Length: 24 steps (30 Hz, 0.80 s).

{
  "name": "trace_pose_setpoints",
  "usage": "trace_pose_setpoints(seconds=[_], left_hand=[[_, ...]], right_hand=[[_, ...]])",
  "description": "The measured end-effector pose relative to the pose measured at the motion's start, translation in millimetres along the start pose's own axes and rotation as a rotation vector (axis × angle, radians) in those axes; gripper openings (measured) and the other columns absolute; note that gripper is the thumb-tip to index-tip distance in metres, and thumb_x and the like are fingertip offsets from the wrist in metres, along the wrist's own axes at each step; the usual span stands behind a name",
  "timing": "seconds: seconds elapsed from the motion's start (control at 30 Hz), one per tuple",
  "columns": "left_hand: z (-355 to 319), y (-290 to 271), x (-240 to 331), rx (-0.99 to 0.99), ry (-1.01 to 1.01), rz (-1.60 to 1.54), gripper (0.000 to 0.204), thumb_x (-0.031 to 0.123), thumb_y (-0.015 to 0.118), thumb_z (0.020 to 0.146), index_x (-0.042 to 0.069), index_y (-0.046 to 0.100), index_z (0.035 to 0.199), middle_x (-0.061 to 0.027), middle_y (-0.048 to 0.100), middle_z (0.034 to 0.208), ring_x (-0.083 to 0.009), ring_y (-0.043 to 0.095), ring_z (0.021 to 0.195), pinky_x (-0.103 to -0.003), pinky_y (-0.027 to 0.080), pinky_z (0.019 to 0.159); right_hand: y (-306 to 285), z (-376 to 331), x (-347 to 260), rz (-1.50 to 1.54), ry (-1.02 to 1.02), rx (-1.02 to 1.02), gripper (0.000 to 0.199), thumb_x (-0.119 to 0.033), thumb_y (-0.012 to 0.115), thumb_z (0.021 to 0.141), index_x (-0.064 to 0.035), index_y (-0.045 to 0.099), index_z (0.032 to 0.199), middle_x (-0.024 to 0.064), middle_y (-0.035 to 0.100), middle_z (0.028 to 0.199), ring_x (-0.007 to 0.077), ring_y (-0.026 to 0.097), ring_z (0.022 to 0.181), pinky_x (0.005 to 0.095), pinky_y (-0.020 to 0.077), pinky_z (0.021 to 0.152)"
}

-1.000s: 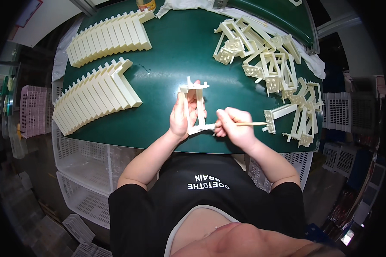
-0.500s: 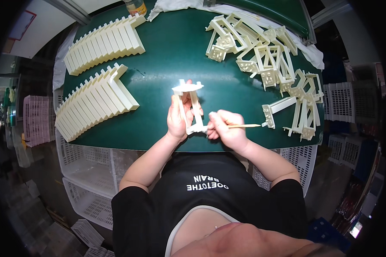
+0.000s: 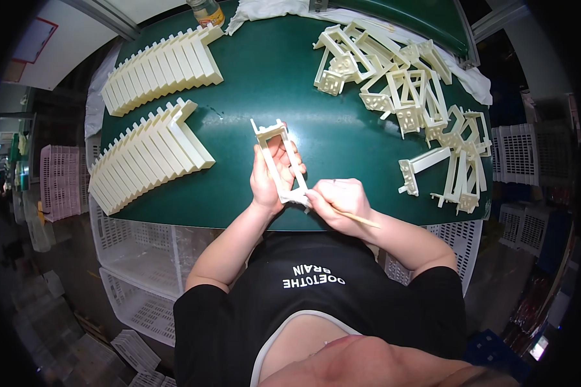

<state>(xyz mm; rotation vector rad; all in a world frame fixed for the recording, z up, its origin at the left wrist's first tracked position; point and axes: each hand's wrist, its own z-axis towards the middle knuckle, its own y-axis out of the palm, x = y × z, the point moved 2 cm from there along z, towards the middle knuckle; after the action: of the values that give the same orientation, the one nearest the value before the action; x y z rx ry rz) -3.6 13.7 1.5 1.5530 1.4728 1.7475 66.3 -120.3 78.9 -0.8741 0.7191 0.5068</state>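
I see left hand (image 3: 271, 177) clasping cream plastic frame (image 3: 281, 161) by long rail; right hand (image 3: 342, 203) pinching thin stick (image 3: 355, 218); frame looks light, stiff, thin-walled; I'd hold rails, not corners.

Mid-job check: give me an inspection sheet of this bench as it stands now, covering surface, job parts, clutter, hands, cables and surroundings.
Surface: green table, glossy, edge at the person's waist.
Job's things: cream plastic frame held upright over the table; thin wooden stick touching its lower corner.
Clutter: two neat rows of cream parts on the left; loose heap of cream frames on the right; white cloth and a bottle at the far edge.
Grippers: left hand grips the frame; right hand pinches the stick.
Cables: nothing seen.
Surroundings: white crates below the table, pink crate on the left.
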Motion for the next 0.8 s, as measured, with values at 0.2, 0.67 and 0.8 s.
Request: trace_pose_setpoints(seconds=[0.2,0.67,0.8], left_hand=[[1.0,5.1,-6.9,-0.002,0.044,0.284,0.063,0.05,0.024,0.1,0.006,0.029,0.144,-0.0066,0.051,0.098,-0.015,0.052,0.081,-0.033,0.05,0.071],[0.6,2.3,-11.8,0.057,0.166,0.309,0.066,0.052,0.022,0.1,0.004,0.027,0.145,-0.0093,0.052,0.11,-0.0156,0.054,0.082,-0.033,0.053,0.072],[-2.7,3.4,-14.4,0.048,0.143,0.216,0.066,0.052,0.023,0.099,0.005,0.027,0.145,-0.0098,0.053,0.107,-0.0165,0.055,0.083,-0.035,0.052,0.072]], right_hand=[[1.1,-0.6,-7.5,-0.124,-0.208,0.059,0.014,-0.008,0.07,0.077,-0.004,0.057,0.071,0.0062,0.058,0.06,0.0217,0.059,0.049,0.0324,0.0482,0.045],[1.5,-10.3,-1.8,-0.149,-0.188,0.091,0.021,-0.005,0.069,0.077,-0.0047,0.051,0.066,0.0074,0.054,0.06,0.0227,0.057,0.049,0.0321,0.0454,0.044],[-18.6,-1.4,4.9,0.207,0.426,-0.119,0.022,-0.008,0.057,0.089,0.0006,0.056,0.069,0.0101,0.06,0.06,0.0174,0.06,0.049,0.0263,0.0476,0.046]])
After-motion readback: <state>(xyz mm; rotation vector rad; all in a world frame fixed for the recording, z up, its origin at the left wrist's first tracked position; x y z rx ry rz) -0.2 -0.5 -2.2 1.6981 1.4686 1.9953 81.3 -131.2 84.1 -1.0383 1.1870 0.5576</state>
